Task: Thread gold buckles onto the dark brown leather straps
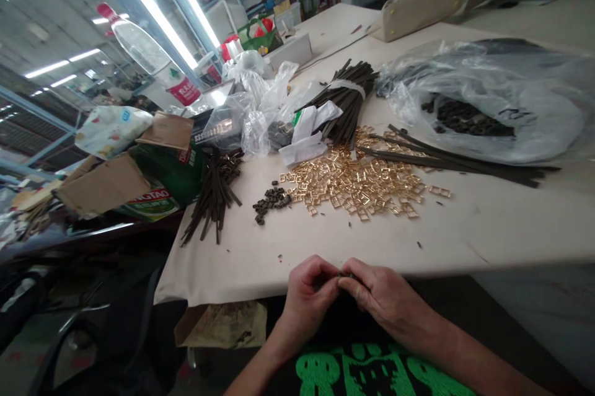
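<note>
My left hand (310, 287) and my right hand (379, 289) meet at the table's front edge, both closed with their fingertips pinched together. Between them shows a small dark piece (346, 274), mostly hidden by the fingers, so its exact kind is unclear. Beyond my hands lies a spread heap of gold-coloured metal buckles (357, 182). Left of the heap is a small pile of short dark loops (272, 201). A bunch of dark strips (214, 198) lies near the table's left edge, and longer dark straps (465, 157) stretch out to the right of the buckles.
A tied bundle of dark straps (346, 101) lies behind the buckles. At the right, a clear plastic bag (548, 129) holds dark pieces. Cardboard and a green carton (171, 167) stand beyond the left edge, below a tilted plastic bottle (144, 46). A beige panel (423, 7) stands farther back.
</note>
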